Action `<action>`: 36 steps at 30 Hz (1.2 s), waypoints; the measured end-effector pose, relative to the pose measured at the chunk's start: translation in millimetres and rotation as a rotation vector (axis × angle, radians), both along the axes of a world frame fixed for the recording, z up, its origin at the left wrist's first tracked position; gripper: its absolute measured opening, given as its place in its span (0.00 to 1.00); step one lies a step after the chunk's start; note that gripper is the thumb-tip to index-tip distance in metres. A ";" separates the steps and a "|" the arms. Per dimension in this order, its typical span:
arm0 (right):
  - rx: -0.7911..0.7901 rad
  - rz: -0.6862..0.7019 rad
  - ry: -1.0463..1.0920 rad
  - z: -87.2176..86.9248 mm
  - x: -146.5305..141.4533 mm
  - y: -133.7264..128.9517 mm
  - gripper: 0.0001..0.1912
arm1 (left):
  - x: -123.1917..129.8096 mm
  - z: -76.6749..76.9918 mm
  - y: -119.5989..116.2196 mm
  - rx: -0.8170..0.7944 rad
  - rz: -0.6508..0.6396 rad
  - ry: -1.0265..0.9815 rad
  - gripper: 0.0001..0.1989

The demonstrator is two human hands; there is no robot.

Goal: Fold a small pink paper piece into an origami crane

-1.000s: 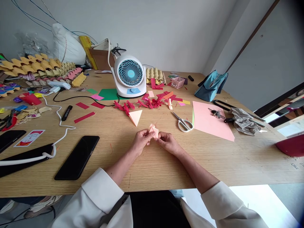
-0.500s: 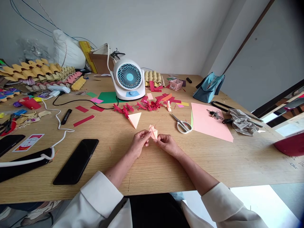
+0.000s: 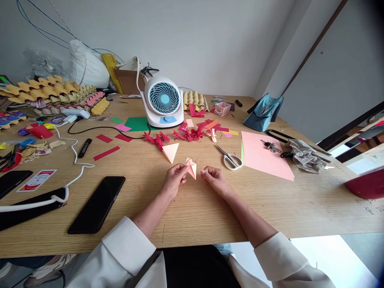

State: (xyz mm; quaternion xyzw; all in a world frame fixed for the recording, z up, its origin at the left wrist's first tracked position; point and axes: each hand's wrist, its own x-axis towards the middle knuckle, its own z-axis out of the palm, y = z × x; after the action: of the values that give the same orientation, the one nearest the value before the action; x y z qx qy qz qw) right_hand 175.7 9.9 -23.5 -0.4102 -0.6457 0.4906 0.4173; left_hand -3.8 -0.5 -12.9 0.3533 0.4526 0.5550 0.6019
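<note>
Between the thumb and fingers of my left hand (image 3: pixel 174 179) is a small folded piece of light peach paper (image 3: pixel 192 167), its point hanging downward. My right hand (image 3: pixel 216 180) is just to the right of the paper, apart from it, with the fingers curled in and the thumb near the index finger; I see nothing in it. Beyond my left hand lies a flat peach paper triangle (image 3: pixel 171 152). White-handled scissors (image 3: pixel 231 160) lie beyond my right hand, blades toward the back left.
A white fan (image 3: pixel 164 100) stands at the back, with red paper pieces (image 3: pixel 192 134) before it. Pink sheets (image 3: pixel 264 156) with keys (image 3: pixel 271 146) lie right; a blue bag (image 3: pixel 264 112) stands behind. Left are a black phone (image 3: pixel 97 204), a marker (image 3: pixel 85 148) and egg trays (image 3: pixel 45 96).
My right hand has let go of the folded paper and moved slightly right. The paper stays in my left hand, its lower point now uncovered.
</note>
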 end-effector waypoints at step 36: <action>0.054 -0.309 0.012 3.7 45.9 24.1 0.19 | -18.4 7.6 2.8 -0.104 -0.358 -0.674 0.12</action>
State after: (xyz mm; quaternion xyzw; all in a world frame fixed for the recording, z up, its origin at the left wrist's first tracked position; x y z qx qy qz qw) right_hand 221.7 34.1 -19.9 -0.4902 -0.5854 0.4055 0.5026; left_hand -22.2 2.4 -5.3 0.1937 0.1879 0.5023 0.8215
